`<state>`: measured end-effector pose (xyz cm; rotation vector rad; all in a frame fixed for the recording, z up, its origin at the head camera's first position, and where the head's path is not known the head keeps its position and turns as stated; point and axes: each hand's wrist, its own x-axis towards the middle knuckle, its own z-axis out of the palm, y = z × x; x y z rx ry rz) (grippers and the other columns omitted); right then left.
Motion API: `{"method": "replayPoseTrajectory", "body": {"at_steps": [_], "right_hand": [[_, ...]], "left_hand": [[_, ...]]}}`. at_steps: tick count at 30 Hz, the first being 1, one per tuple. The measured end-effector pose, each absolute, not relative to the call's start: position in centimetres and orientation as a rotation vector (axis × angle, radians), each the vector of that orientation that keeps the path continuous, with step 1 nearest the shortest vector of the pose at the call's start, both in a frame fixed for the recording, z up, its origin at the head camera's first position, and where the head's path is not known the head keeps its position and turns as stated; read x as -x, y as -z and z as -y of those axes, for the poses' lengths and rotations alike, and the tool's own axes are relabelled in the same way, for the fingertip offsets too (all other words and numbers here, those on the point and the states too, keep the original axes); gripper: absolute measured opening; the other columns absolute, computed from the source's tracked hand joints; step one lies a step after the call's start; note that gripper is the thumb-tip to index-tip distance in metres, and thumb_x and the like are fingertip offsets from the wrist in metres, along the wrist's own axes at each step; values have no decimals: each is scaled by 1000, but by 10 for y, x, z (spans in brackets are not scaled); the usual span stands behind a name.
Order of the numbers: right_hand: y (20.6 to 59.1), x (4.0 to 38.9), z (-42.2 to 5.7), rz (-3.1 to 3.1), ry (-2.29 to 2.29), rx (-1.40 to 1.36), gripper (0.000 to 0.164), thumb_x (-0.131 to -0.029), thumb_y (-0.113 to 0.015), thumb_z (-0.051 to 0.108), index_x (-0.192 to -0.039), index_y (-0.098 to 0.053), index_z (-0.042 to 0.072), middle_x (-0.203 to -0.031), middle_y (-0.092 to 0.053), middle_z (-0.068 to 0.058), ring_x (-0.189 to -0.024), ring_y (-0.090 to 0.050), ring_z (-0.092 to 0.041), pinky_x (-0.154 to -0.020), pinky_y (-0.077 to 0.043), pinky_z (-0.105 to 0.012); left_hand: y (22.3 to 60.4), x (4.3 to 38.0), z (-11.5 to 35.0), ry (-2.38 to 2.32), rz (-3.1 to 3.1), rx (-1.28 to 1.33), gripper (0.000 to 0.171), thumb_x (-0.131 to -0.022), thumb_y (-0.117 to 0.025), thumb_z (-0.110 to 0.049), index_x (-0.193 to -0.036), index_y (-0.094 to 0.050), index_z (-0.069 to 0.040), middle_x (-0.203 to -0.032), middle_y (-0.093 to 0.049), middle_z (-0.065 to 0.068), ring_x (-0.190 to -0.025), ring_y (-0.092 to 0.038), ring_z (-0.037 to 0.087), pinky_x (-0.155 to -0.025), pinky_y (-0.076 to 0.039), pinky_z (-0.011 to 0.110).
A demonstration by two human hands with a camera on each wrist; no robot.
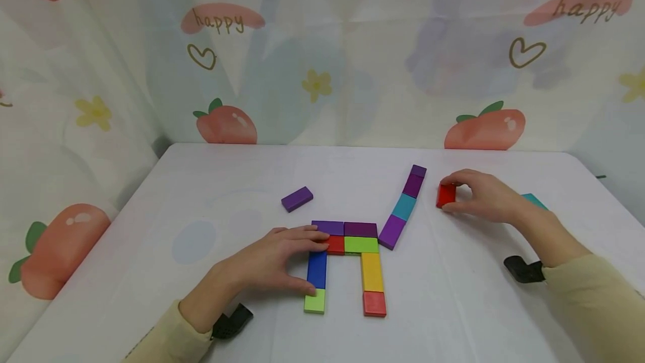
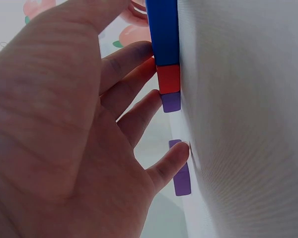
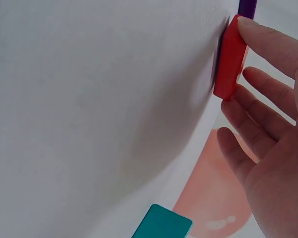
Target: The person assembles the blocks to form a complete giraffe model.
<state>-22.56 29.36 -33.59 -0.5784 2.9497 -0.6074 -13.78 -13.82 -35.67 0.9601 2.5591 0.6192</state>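
Observation:
Between the thumb and fingertips of my right hand (image 1: 481, 198) is a red block (image 3: 231, 59), pinched at its two ends close over the white table. My left hand (image 1: 274, 256) rests against the left side of an arch-like block layout, fingers spread. Its thumb touches a lime green block (image 1: 314, 302) at the bottom. The fingertips lie on another red block (image 1: 336, 246) and beside a purple block (image 1: 327, 228) at the top. A blue block (image 1: 317, 269) lies between thumb and fingers. Lime, yellow (image 1: 373, 272) and light red (image 1: 374, 303) blocks form the right side.
A slanting row of purple and teal blocks (image 1: 404, 206) runs up from the layout's top right corner. One loose purple block (image 1: 297, 199) lies behind the left hand. A teal block (image 3: 164, 223) sits partly hidden behind the right wrist. A printed cloth (image 1: 353, 71) hangs at the table's back edge.

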Motion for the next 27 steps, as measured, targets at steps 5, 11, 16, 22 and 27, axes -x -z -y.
{"method": "replayPoseTrajectory", "body": {"at_steps": [5, 11, 16, 22, 27], "right_hand": [[338, 226, -288, -2944, 617, 583, 54, -84, -83, 21, -129, -62, -3, -122, -61, -19, -114, -53, -39, -91, -52, -58], [338, 228, -287, -2936, 608, 590, 56, -86, -82, 23, -131, -60, -3, -124, -59, -21, -116, -52, -41, -93, -50, -60], [338, 236, -282, -2923, 614, 602, 58, -93, -75, 30, -136, -56, -4, -134, -54, -27, -124, -47, -47, -99, -44, -64], [340, 246, -267, -2904, 563, 553, 65, -98, -67, 35, -145, -47, -4, -148, -40, -30, -138, -33, -51, -105, -36, -66], [339, 250, -258, -2899, 548, 567, 66, -98, -67, 35, -146, -45, -6, -150, -39, -32, -137, -33, -52, -105, -35, -66]], "left_hand": [[357, 138, 138, -626, -2556, -956, 75, -81, -79, -54, -147, -56, -27, -157, -38, -16, -150, -23, 13, -119, -21, 53], [356, 137, 138, -619, -2558, -947, 75, -81, -79, -54, -147, -55, -27, -157, -37, -16, -150, -22, 13, -119, -20, 53], [356, 137, 139, -616, -2565, -945, 75, -81, -80, -53, -147, -56, -26, -157, -38, -15, -150, -22, 13, -119, -21, 52], [357, 137, 140, -633, -2558, -949, 75, -81, -80, -54, -147, -56, -27, -157, -38, -16, -150, -22, 12, -119, -21, 52], [357, 137, 140, -643, -2555, -965, 74, -82, -80, -54, -147, -56, -27, -157, -37, -17, -149, -22, 11, -119, -22, 50]]}}
